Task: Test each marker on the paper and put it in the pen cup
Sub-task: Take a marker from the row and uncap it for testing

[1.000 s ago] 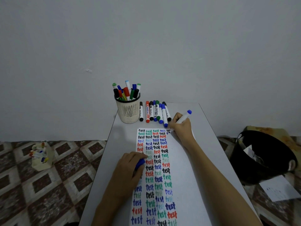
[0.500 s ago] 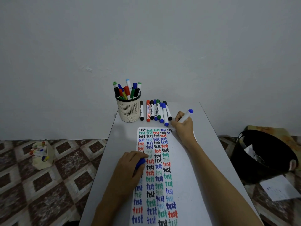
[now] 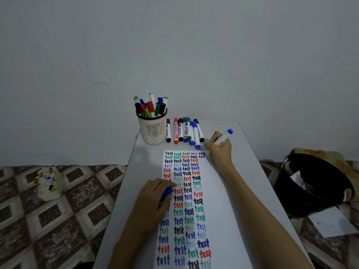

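Here the marker (image 3: pixel 223 137) sits pinched between right fingers (image 3: pixel 211 146).

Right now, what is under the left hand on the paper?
The left hand rests on the left edge of the paper, its fingers curled round a blue cap. It covers part of the leftmost column of "test" words; those cannot be read.

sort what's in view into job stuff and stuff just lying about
Job: paper, pen cup, row of markers, blue marker in right hand, blue cap in left hand.
Lying about: black bin, box of markers, loose sheet.
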`<state>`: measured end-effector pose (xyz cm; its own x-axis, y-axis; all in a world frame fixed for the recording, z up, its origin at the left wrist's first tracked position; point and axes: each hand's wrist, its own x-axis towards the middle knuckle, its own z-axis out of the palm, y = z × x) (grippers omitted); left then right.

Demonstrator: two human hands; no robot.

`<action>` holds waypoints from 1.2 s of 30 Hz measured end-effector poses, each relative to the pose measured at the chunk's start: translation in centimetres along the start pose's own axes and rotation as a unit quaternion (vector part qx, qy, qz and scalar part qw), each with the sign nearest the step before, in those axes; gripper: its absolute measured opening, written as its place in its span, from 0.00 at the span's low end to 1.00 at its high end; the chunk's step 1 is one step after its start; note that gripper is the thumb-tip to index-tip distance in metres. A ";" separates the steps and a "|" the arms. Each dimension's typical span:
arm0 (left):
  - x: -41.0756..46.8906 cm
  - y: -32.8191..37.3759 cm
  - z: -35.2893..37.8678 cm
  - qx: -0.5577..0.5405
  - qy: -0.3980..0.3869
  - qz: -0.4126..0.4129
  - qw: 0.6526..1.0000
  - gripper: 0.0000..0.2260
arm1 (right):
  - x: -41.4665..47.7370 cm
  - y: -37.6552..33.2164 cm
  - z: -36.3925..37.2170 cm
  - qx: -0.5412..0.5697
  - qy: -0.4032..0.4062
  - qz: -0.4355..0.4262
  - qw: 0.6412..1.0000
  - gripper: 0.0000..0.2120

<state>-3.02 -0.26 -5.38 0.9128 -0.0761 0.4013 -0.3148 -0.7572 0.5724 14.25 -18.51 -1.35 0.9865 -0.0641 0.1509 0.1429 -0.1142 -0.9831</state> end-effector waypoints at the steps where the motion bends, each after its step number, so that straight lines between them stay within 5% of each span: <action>1: 0.0 0.0 0.0 0.000 -0.001 -0.001 1.000 0.16 | 0.0 0.1 0.1 -0.002 0.005 -0.001 1.000 0.17; 17: 0.1 0.2 -0.2 -0.007 0.004 0.001 1.000 0.19 | 0.3 0.4 0.4 -0.016 -0.017 0.004 1.000 0.17; 24: 0.0 0.9 -0.9 -0.112 0.050 -0.041 0.992 0.13 | 0.2 -0.2 -1.0 0.147 0.021 0.025 0.989 0.15; 28: -0.2 1.3 -1.7 -0.198 0.107 -0.105 0.969 0.11 | -2.2 -2.0 -1.4 0.184 -0.082 0.011 0.979 0.04; 32: -0.5 1.0 -1.9 -0.232 0.108 -0.126 0.958 0.10 | -6.1 -3.2 -1.5 0.245 -0.217 0.050 0.944 0.07; 36: -0.5 1.0 -2.0 -0.255 0.111 -0.127 0.952 0.10 | -8.7 -2.9 -1.7 0.203 -0.250 0.042 0.946 0.03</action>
<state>-4.29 0.36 -3.56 0.9167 0.2484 0.3130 -0.2293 -0.3143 0.9212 5.15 -19.27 0.35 0.8959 0.4323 0.1020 -0.0191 0.2668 -0.9636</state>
